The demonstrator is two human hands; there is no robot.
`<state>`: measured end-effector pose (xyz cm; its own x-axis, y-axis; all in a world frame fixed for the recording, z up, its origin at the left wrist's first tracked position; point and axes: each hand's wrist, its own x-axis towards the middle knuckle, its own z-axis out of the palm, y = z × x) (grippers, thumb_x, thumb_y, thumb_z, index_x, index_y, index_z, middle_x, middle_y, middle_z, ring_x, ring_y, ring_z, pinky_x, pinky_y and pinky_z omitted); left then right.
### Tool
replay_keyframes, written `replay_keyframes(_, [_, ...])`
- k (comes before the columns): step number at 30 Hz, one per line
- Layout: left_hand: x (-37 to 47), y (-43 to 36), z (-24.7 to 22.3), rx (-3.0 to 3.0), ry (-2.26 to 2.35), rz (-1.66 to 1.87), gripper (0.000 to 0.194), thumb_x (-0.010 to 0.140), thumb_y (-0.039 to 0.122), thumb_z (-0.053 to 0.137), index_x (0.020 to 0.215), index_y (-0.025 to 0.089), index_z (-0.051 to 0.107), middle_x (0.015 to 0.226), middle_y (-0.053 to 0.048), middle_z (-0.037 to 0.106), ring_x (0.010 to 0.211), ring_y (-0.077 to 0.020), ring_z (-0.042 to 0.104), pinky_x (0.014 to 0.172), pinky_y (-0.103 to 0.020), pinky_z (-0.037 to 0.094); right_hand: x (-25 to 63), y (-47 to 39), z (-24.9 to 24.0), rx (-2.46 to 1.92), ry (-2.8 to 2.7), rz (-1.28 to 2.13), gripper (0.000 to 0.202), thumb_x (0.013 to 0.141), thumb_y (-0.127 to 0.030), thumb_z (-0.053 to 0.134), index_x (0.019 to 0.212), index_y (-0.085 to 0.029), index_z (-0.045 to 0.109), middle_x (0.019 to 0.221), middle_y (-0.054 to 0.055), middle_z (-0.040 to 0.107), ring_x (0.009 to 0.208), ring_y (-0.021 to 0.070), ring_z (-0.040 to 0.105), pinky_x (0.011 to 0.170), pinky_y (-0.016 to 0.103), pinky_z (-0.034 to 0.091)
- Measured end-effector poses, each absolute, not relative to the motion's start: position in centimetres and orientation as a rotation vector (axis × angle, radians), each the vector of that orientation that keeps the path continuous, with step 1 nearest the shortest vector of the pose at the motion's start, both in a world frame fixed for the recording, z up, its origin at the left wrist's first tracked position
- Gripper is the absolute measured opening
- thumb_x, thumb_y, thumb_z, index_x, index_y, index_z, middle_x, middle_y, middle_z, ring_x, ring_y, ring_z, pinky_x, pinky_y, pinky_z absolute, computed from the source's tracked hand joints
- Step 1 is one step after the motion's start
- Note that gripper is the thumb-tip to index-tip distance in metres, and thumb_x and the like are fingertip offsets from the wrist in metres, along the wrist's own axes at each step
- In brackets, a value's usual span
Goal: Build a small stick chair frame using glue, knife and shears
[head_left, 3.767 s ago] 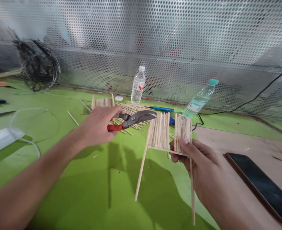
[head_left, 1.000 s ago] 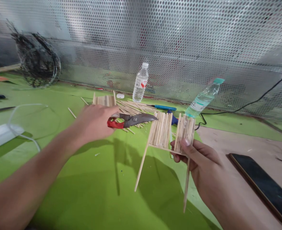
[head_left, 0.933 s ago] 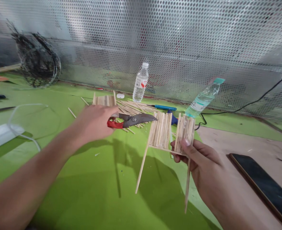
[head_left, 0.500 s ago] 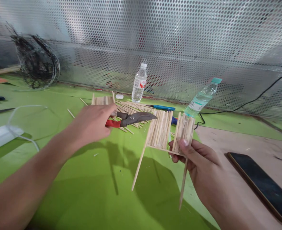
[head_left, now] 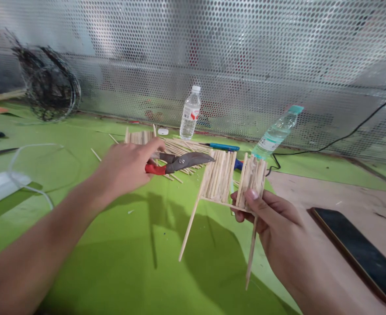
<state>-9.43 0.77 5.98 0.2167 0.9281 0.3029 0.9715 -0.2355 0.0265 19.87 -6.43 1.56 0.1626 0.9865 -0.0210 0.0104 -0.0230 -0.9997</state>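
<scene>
My left hand (head_left: pixel 130 164) is closed around pruning shears (head_left: pixel 186 162) with a red handle; most of the handles are hidden by the hand. The dark blade tip lies at the upper left corner of a small panel of wooden sticks (head_left: pixel 217 179). My right hand (head_left: pixel 271 227) pinches this panel at its lower right, thumb in front and fingers behind. Its sticks stand side by side in two groups with a gap between them, and two longer sticks reach down like legs. Behind the shears lie loose thin sticks (head_left: pixel 179 148) and a second stick panel (head_left: pixel 141 138).
A clear water bottle (head_left: pixel 190 113) and a tilted green-capped bottle (head_left: pixel 278 133) stand at the back, before a perforated metal sheet (head_left: pixel 232 57). A blue-handled tool (head_left: pixel 224 147) lies between them. A phone (head_left: pixel 356 253) is at right, a wire coil (head_left: pixel 50 85) at left.
My left hand's fingers have loosened slightly on the shears, the index finger lifting a little. The stick panel and right hand stay almost where they were.
</scene>
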Motion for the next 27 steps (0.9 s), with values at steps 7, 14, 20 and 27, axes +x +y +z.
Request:
replay_keyframes(7, [-9.47,0.58,5.79,-2.219,-1.695,-0.231,0.063,0.076,0.014,0.060,0.139,0.026,0.059,0.093,-0.004,0.080,0.077,-0.0289,0.075,0.065,-0.035,0.053,19.65,-6.48,1.69,-1.286,-1.051,1.086,0.029,0.084,-0.054,0.080,0.080,-0.025,0.080,0.077,0.001,0.068,0.073,0.0181,0.057,0.075,0.037,0.038])
replay_keyframes(14, [-8.88,0.17,5.93,-2.238,-1.688,-0.241,0.062,0.075,0.010,0.058,0.135,0.025,0.064,0.120,-0.006,0.078,0.097,-0.0294,0.075,0.073,-0.037,0.057,19.29,-6.73,2.25,-1.268,-1.024,1.117,0.029,0.083,-0.054,0.080,0.080,-0.025,0.079,0.077,0.003,0.068,0.073,0.0200,0.056,0.072,0.038,0.039])
replay_keyframes(20, [-9.05,0.16,5.99,-2.278,-1.702,-0.233,0.050,0.078,0.010,0.055,0.127,0.021,0.057,0.107,-0.009,0.076,0.083,-0.0264,0.072,0.071,-0.036,0.055,19.16,-7.12,2.29,-1.293,-1.021,1.111,0.032,0.084,-0.056,0.079,0.081,-0.025,0.079,0.084,0.006,0.071,0.081,0.0237,0.057,0.075,0.040,0.040])
replay_keyframes(27, [-9.33,0.64,5.05,-2.388,-1.694,-0.312,0.044,0.080,0.011,0.058,0.123,0.018,0.050,0.110,-0.011,0.069,0.077,-0.0234,0.067,0.067,-0.035,0.053,19.47,-7.28,1.96,-1.295,-1.073,1.111,0.031,0.089,-0.054,0.075,0.080,-0.025,0.078,0.081,0.003,0.068,0.078,0.0211,0.056,0.079,0.040,0.037])
